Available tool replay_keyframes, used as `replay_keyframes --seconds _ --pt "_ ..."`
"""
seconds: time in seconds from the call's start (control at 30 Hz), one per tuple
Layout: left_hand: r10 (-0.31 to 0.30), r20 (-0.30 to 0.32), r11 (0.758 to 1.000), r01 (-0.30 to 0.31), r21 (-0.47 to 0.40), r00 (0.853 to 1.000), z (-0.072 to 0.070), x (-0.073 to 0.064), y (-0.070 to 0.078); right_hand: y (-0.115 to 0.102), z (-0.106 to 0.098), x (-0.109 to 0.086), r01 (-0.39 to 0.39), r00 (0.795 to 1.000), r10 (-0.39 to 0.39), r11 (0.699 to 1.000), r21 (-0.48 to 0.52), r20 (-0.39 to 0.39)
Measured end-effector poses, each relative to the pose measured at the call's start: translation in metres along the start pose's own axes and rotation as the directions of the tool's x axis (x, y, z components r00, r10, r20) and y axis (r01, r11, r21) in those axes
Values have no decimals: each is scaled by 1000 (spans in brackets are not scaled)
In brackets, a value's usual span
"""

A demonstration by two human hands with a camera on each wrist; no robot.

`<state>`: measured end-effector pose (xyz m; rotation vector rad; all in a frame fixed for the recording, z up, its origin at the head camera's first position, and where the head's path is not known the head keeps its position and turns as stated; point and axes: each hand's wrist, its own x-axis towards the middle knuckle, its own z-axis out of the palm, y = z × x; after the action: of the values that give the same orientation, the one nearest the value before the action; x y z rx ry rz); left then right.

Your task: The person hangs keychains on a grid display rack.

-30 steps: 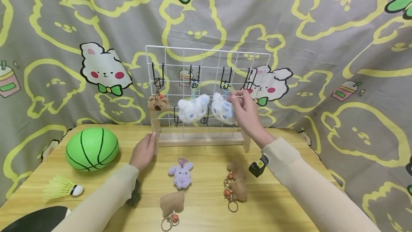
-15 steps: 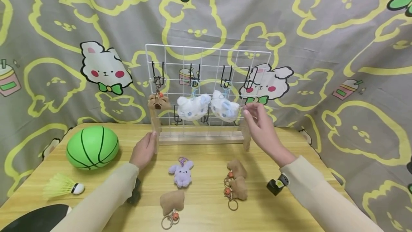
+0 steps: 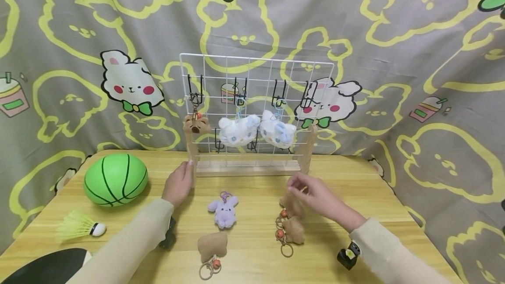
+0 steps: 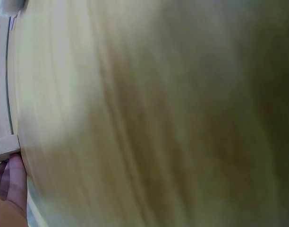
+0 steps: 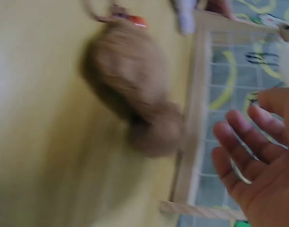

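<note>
"Right hand (image 3: pixel 317 196) first: does it have hold of anything?"

"Nothing. Its fingers are loosely bent, and it hovers by the far brown toy (image 3: pixel 293 209), which lies on the right part of the table (image 3: pixel 323 266). From the right wrist, the fingers show apart from that toy."

"What lies about it?"

"Just on its near side is another brown toy (image 3: pixel 294 230), with an orange bell (image 3: pixel 279 234) and a metal ring (image 3: pixel 286 250). Farther left lie a purple bunny (image 3: pixel 225 214) and, nearer, a third brown toy (image 3: pixel 212 246)."

"And the left hand (image 3: pixel 177 185)?"

"It touches the left wooden leg of the rack (image 3: pixel 248 170). I can't tell whether its fingers close round the wood or only rest against it."

"What hangs on the rack?"

"A brown bear (image 3: pixel 197 124) on the left, then a white toy (image 3: pixel 238 133) in the middle and a tilted white toy (image 3: pixel 278 131) right of that, all from black hooks."

"Anything else on the table?"

"Over on the left, a green ball (image 3: pixel 115 179), with a yellow shuttlecock (image 3: pixel 76 227) nearer. A patterned curtain (image 3: pixel 394 69) hangs at the far side."
</note>
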<state>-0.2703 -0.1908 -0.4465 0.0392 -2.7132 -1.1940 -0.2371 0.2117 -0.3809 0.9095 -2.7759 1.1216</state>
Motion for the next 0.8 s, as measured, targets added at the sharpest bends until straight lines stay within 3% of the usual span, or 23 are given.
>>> replay_keyframes --seconds 0.13,0.2,0.3,0.4,0.6,0.67,0.8 --pt "-1 -2 1000 1 8 1000 1 -1 1 3 18 -6 10 978 -5 1000 -25 206" --pt "1 2 1000 -1 13 1000 0 -1 1 0 25 -8 16 967 8 996 -92 255" --pt "0 7 1000 0 12 1000 -2 -2 2 -5 31 -12 64 967 3 966 -252 255" --pt "-4 7 1000 4 8 1000 -2 -2 1 -9 36 -16 132 972 -41 911 -390 233" --pt "-1 6 1000 1 4 1000 -1 0 -1 -13 43 -19 208 969 -115 855 -475 216" --pt "2 8 1000 -2 -2 1000 0 1 -1 -13 45 -20 199 971 -107 860 -470 215" --pt "3 13 1000 -3 -3 1000 -2 0 0 -11 47 -20 160 968 -73 919 -361 242"
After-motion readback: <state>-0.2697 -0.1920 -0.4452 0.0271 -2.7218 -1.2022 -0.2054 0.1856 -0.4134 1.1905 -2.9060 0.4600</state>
